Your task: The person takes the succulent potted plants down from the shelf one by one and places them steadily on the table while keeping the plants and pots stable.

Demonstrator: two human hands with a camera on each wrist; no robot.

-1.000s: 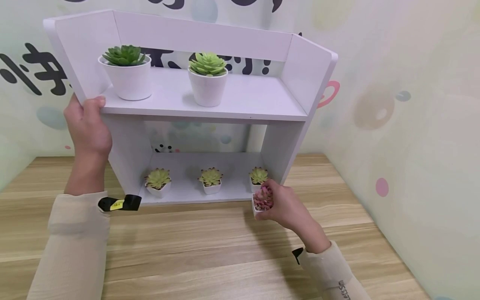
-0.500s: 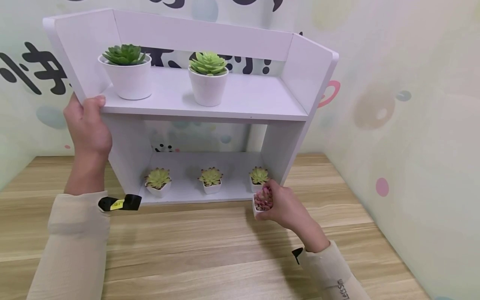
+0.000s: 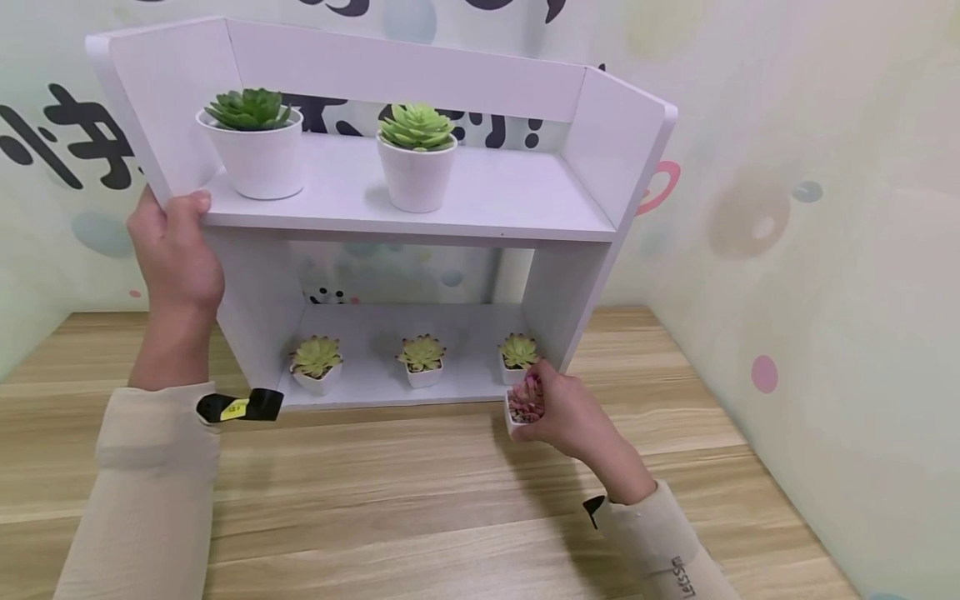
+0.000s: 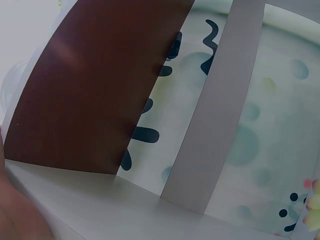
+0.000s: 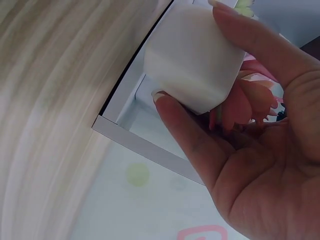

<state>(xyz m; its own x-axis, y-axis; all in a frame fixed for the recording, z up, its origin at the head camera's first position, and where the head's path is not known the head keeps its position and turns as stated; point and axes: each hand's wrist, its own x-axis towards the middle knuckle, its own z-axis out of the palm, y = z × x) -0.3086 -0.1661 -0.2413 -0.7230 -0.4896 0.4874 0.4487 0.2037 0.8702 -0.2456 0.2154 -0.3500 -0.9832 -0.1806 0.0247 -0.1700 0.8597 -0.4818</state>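
Head view: the right hand [image 3: 573,417] pinches a small white pot [image 3: 514,423] with a pink plant [image 3: 527,398] in it, at the front edge of the lower board of a white rack [image 3: 408,225], near its right end. The right wrist view shows the thumb and a finger pressed to opposite sides of this pot, the pink petals lying toward the palm. Just behind it, on the lower board, is a pale green plant [image 3: 517,352] in a small white pot. Two similar ones stand on the same board, a middle plant [image 3: 422,353] and a left plant [image 3: 316,357], well apart from each other.

The left hand [image 3: 178,262] grips the rack's left side, its thumb over the front edge of the upper board. On that board stand a dark green plant [image 3: 250,110] in a large white pot, near the left side, and a bright green plant [image 3: 416,127] in a white pot near the middle. The rack is on a wooden table [image 3: 375,500], before a wall [image 3: 825,275] with black writing and coloured spots.
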